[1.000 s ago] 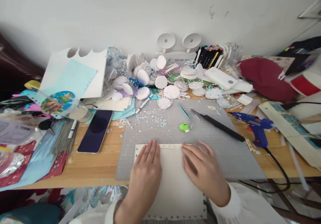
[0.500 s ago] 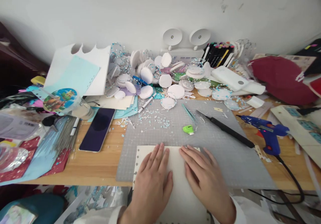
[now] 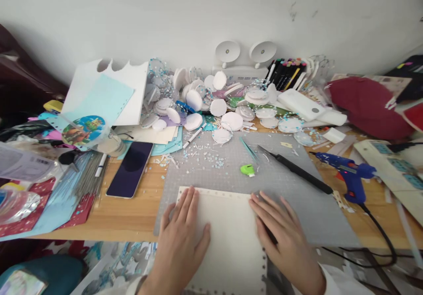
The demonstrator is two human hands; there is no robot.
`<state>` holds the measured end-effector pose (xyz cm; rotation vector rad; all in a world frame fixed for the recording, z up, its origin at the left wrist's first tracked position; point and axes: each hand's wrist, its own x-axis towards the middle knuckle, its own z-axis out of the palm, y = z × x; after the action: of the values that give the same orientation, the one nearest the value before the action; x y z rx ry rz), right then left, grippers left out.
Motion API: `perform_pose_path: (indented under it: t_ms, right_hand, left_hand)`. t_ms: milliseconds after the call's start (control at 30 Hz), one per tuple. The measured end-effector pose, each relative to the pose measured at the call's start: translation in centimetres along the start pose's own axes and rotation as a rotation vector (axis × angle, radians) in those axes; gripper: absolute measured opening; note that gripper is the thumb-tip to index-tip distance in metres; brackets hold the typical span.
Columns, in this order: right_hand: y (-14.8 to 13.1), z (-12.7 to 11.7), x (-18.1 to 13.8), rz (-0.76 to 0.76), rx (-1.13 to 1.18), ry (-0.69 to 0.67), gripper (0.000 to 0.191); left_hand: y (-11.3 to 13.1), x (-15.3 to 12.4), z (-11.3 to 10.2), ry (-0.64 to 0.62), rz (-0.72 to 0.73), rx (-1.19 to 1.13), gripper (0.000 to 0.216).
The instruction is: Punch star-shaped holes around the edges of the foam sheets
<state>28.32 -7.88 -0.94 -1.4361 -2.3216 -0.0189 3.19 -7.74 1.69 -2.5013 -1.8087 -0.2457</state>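
Along the near edge of the grey mat (image 3: 297, 209), in the head view, a cream sheet (image 3: 229, 237) with small holes punched along its borders lies flat under both hands; its far part rests on the mat, and its near part runs out past the near edge of the wooden table (image 3: 139, 215). That overhang seems the weak point — pressing on it could crease the paper at the table's edge. An uneven pull on the two far corners might skew the sheet or strain the paper beside the holes. Loose confetti (image 3: 214, 157) nearer the mat's far edge could slip underneath if the sheet were pushed that way. A wide swing of the right sleeve (image 3: 340, 282) might snag the cord (image 3: 386, 237) of the blue glue gun (image 3: 353, 176), beyond the mat's right edge, and drag it.

The left hand (image 3: 181, 242) lies palm down over the sheet's left border, its three middle fingers close together and reaching the far left corner, the little finger bent apart, the thumb out over the paper. The right hand (image 3: 284, 235) angles in, fingertips at the far right corner, fingers loosely fanned — the thumb stands apart, apparently pinching nothing. Whether its palm touches cannot be told.
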Motion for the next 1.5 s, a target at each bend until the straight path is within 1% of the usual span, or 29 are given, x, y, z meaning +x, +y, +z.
perform_pose_path:
  t_ms: [100, 233, 367, 500, 600, 700, 833, 900, 1000, 1033, 1100, 1167, 1233, 1267, 1333, 1367, 1400, 1500]
  right_hand:
    - [-0.8, 0.5, -0.3, -0.044, 0.034, -0.001, 0.047]
    - [-1.4, 1.0, -0.5, -0.03, 0.058, 0.022, 0.048]
    - [-1.3, 1.1, -0.4, -0.023, 0.077, 0.043, 0.046]
    - [-1.2, 1.1, -0.2, -0.02, 0.091, 0.048, 0.043]
    - [-1.2, 1.1, -0.2, -0.028, 0.093, 0.053, 0.043]
    - [-1.2, 1.3, -0.3, -0.025, 0.086, 0.077, 0.042]
    - [-1.4, 1.6, -0.3, -0.02, 0.085, 0.112, 0.042]
    - [-1.6, 1.7, -0.3, -0.018, 0.091, 0.123, 0.042]
    - [-1.5, 1.3, -0.2, -0.032, 0.112, 0.101, 0.043]
    - [-1.2, 0.9, 0.0, -0.043, 0.126, 0.089, 0.043]
    - [0.1, -0.1, 0.6, -0.052, 0.141, 0.092, 0.043]
    - [2.2, -1.2, 1.6, 0.014, 0.098, 0.195, 0.039]
    - [5.1, -2.2, 3.1, 0.096, -0.024, 0.26, 0.034]
    - [6.6, -2.5, 3.8, 0.128, -0.108, 0.243, 0.033]
    - [9.3, -2.5, 5.3, 0.176, -0.253, 0.16, 0.033]
    - [10.5, -2.3, 5.8, 0.193, -0.288, 0.113, 0.034]
    - [11.4, -2.0, 6.3, 0.191, -0.292, 0.072, 0.034]
    - [12.8, -1.0, 7.1, 0.175, -0.27, 0.038, 0.029]
  left_hand:
    - [-0.7, 0.8, 0.2, 0.014, -0.026, 0.015, 0.056]
    - [-1.6, 1.1, 0.7, 0.043, -0.066, 0.061, 0.057]
    - [-1.9, 1.0, 0.8, 0.029, -0.056, 0.071, 0.058]
    - [-1.3, 1.3, 0.7, 0.024, -0.068, 0.052, 0.059]
    - [-0.6, 1.4, 0.8, 0.054, -0.103, 0.033, 0.065]
    - [-0.2, 1.4, 1.1, 0.085, -0.124, 0.024, 0.067]
    - [0.2, 1.2, 1.1, 0.076, -0.137, 0.042, 0.066]
    - [0.7, 1.1, 1.0, 0.06, -0.088, 0.03, 0.065]
    - [1.9, 1.0, 1.0, 0.033, 0.06, -0.017, 0.067]
    - [2.3, 1.0, 1.0, 0.029, 0.089, -0.027, 0.068]
    - [2.7, 1.0, 1.0, 0.027, 0.097, -0.034, 0.069]
    - [2.7, 1.0, 0.9, 0.02, 0.09, -0.04, 0.067]
    - [2.5, 1.0, 0.7, 0.016, 0.095, -0.049, 0.064]
    - [2.4, 1.0, 0.5, 0.018, 0.095, -0.05, 0.063]
    - [2.1, 1.0, 0.2, 0.027, 0.092, -0.041, 0.062]
    - [2.1, 1.0, 0.1, 0.029, 0.09, -0.034, 0.062]
    - [2.1, 1.0, 0.0, 0.031, 0.086, -0.027, 0.063]
    - [2.8, 1.1, 0.2, 0.037, 0.071, -0.003, 0.066]
